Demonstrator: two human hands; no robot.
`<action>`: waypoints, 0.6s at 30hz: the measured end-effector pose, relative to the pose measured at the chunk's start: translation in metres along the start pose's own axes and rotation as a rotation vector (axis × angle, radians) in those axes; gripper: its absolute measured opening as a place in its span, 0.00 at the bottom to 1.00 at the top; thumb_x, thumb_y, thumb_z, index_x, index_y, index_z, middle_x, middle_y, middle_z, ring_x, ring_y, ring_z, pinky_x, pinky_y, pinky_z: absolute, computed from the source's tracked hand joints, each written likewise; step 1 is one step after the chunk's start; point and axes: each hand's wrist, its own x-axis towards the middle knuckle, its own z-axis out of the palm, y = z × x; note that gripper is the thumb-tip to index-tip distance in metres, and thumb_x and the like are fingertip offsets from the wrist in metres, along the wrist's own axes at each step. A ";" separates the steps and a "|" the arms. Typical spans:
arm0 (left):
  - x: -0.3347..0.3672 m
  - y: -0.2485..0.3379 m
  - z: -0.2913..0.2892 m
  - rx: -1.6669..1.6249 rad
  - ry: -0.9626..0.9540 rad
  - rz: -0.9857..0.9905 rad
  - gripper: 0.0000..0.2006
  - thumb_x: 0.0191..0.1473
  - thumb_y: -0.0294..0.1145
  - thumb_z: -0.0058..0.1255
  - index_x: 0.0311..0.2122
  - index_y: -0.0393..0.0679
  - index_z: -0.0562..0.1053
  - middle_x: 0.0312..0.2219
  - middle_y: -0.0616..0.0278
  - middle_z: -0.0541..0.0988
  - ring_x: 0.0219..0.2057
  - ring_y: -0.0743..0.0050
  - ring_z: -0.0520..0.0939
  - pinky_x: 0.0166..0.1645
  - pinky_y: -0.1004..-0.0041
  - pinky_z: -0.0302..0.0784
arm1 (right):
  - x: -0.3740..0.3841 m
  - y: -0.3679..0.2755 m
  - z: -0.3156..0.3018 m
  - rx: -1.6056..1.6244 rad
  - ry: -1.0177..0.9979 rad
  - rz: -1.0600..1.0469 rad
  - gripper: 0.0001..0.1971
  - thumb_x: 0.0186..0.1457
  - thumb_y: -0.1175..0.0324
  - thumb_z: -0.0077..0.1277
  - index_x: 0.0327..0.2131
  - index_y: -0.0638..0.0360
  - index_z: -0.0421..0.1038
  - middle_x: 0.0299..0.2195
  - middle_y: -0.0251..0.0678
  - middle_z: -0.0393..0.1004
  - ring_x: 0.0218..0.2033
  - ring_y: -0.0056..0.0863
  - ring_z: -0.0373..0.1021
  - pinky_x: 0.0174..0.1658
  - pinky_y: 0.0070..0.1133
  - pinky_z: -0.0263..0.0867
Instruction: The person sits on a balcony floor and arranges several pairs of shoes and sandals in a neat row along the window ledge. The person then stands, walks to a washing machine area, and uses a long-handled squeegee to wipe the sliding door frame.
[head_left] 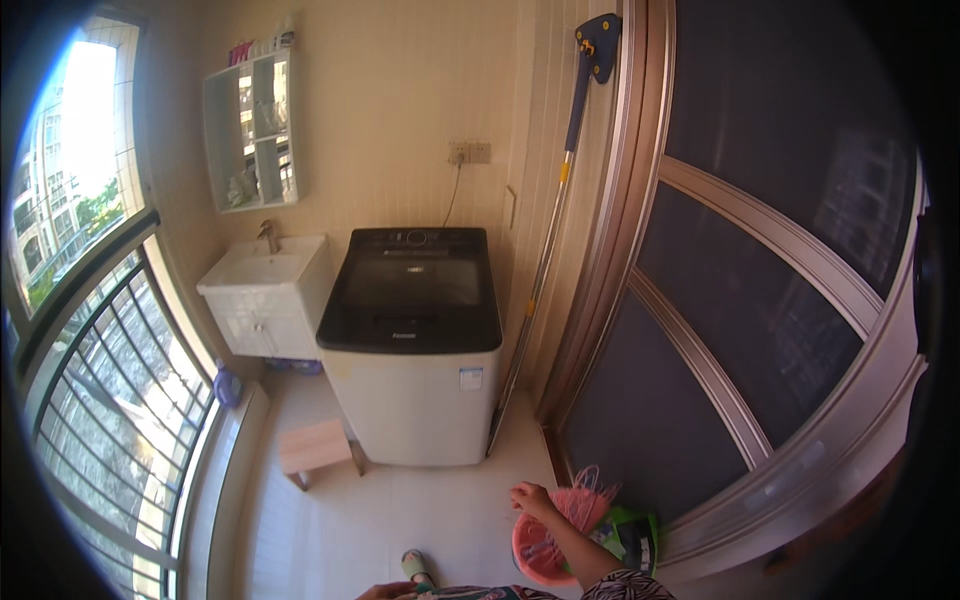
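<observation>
My right hand [532, 497] hangs above the rim of a pink plastic basket [535, 570], its fingers loosely bent and apart with nothing visible in them. Thin clothes hangers [592, 490] stick up out of the basket, partly behind my right forearm. Only a sliver of my left hand [388, 591] shows at the lower edge, near my patterned clothing; its fingers are mostly cut off. Ahead stands a white top-loading washing machine [405, 405] with a dark lid [410, 285], which is down.
A wooden stool [312, 446] stands left of the washer. Beyond it are a white sink cabinet [265, 320] and a purple bottle [227, 385]. A long-handled mop [553, 215] leans on the wall. Dark sliding door panels [745, 265] line the right; a green bag [635, 540] sits beside the basket.
</observation>
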 end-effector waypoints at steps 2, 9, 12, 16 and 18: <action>0.028 0.001 -0.035 -0.024 0.021 -0.063 0.26 0.56 0.37 0.51 0.56 0.33 0.63 0.48 0.52 0.73 0.49 0.67 0.73 0.54 0.70 0.69 | 0.048 -0.021 0.002 -0.021 0.023 -0.074 0.12 0.52 0.63 0.51 0.34 0.62 0.74 0.24 0.33 0.77 0.24 0.21 0.74 0.30 0.19 0.70; 0.123 0.089 -0.149 0.358 0.132 0.066 0.26 0.57 0.42 0.50 0.54 0.33 0.66 0.48 0.52 0.74 0.49 0.68 0.73 0.54 0.71 0.68 | 0.186 -0.111 -0.016 0.165 0.161 -0.254 0.11 0.56 0.63 0.50 0.36 0.60 0.73 0.23 0.30 0.75 0.23 0.19 0.71 0.29 0.18 0.67; 0.150 0.113 -0.174 0.291 0.185 0.081 0.24 0.57 0.38 0.50 0.55 0.34 0.65 0.48 0.53 0.74 0.49 0.69 0.73 0.54 0.71 0.68 | 0.247 -0.156 -0.054 0.149 0.354 -0.294 0.10 0.57 0.65 0.49 0.38 0.59 0.72 0.23 0.30 0.74 0.24 0.18 0.69 0.29 0.19 0.66; 0.173 0.120 -0.192 0.091 0.009 0.058 0.25 0.57 0.32 0.49 0.58 0.35 0.60 0.51 0.54 0.70 0.50 0.68 0.72 0.54 0.72 0.69 | 0.336 -0.215 -0.109 0.104 0.567 -0.408 0.15 0.56 0.66 0.51 0.46 0.59 0.69 0.36 0.35 0.75 0.28 0.18 0.70 0.28 0.16 0.65; 0.189 0.125 -0.194 0.074 0.069 -0.049 0.26 0.57 0.33 0.51 0.58 0.36 0.60 0.52 0.53 0.69 0.51 0.68 0.71 0.55 0.71 0.68 | 0.382 -0.245 -0.134 0.051 0.650 -0.417 0.19 0.53 0.64 0.53 0.48 0.60 0.68 0.39 0.40 0.75 0.33 0.25 0.72 0.33 0.21 0.67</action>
